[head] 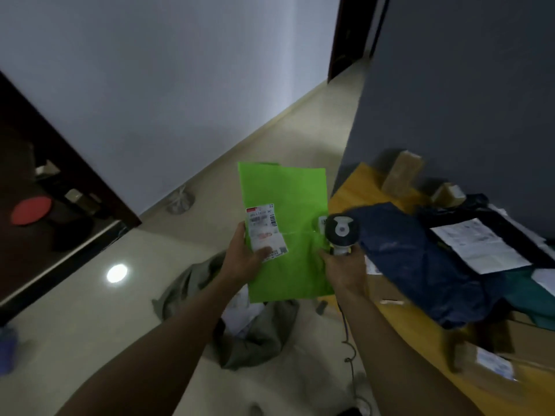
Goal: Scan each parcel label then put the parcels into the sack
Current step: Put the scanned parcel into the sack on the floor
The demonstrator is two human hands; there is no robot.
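The left hand point(244, 259) pinches the green parcel point(285, 232) at its edge, thumb on the label point(264, 232), holding it up, label facing the person, likely for scanning. The right hand point(345, 265) grips the scanner point(341, 231) beside it, over the sack point(240, 319) on the floor.

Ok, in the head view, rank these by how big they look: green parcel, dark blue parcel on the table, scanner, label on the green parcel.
1. The green parcel and the dark blue parcel: about alike, so not ranked.
2. The label.
3. The scanner, slightly smaller, though the right hand hides part of it.
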